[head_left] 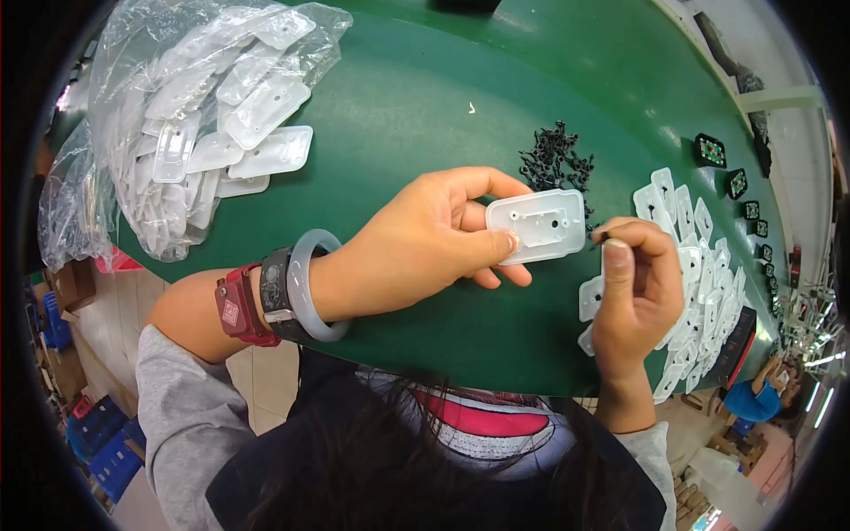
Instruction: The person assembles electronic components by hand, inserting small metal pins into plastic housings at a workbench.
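Note:
Between the thumb and fingers of my left hand [438, 226] is a translucent white plastic housing [531, 243], its hollow inside facing up, with small posts and a dark hole. Just to its right, my right hand [642, 283] pinches a small black plastic part [604, 236] between thumb and forefinger, apart from the housing. Beyond the housing lies a pile of small black parts [553, 159]. Under and beside my right hand spreads a heap of white housings [708, 283], several with a dark spot in them.
A clear plastic bag [328, 26] with many white housings [270, 111] spilling out lies at the left of the green table [416, 97]. Square black pieces with green circuit boards [710, 150] line the far right edge. Another person in blue [753, 401] is at the far right.

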`<state>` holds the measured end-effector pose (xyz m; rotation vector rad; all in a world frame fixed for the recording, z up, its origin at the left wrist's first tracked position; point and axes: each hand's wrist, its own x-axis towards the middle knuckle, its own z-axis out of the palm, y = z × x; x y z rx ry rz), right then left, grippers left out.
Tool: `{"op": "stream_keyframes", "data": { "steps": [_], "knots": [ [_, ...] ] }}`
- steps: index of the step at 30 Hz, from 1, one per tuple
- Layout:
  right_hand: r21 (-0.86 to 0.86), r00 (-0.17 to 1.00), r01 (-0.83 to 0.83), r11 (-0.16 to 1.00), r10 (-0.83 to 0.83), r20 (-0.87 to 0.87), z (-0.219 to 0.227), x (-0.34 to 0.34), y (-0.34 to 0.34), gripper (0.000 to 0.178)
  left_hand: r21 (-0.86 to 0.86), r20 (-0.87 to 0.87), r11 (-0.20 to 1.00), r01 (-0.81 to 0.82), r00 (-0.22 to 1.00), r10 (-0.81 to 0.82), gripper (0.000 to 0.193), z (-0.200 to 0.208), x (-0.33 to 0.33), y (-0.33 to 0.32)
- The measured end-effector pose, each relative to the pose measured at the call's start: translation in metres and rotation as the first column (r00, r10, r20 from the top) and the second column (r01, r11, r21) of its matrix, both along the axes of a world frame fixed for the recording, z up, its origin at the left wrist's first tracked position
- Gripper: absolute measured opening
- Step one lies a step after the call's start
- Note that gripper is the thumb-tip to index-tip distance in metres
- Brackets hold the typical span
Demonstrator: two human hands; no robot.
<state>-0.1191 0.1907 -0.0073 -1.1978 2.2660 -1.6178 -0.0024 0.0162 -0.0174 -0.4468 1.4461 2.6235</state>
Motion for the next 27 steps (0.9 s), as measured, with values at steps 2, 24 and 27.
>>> {"op": "stream_keyframes", "data": {
  "steps": [2, 24, 27],
  "knots": [
    [-0.007, 0.999, -0.035, 0.999, 0.036, 0.015, -0.001, 0.004, -0.001, 0.007, -0.01, 0.002, 1.0, 0.004, 1.0, -0.004, 0.035, 0.001, 0.0, 0.003],
    [0.135, 0.989, -0.042, 0.99, 0.061, -0.134, -0.01, 0.012, -0.008, 0.007, -0.118, -0.06, 0.992, -0.05, 0.997, 0.043, 0.044, -0.001, 0.006, 0.017],
    [0.142, 0.989, -0.048, 0.989, 0.067, -0.13, -0.011, 0.012, -0.008, 0.007, -0.125, -0.061, 0.991, -0.048, 0.997, 0.041, 0.044, -0.001, 0.006, 0.016]
  ]
}}
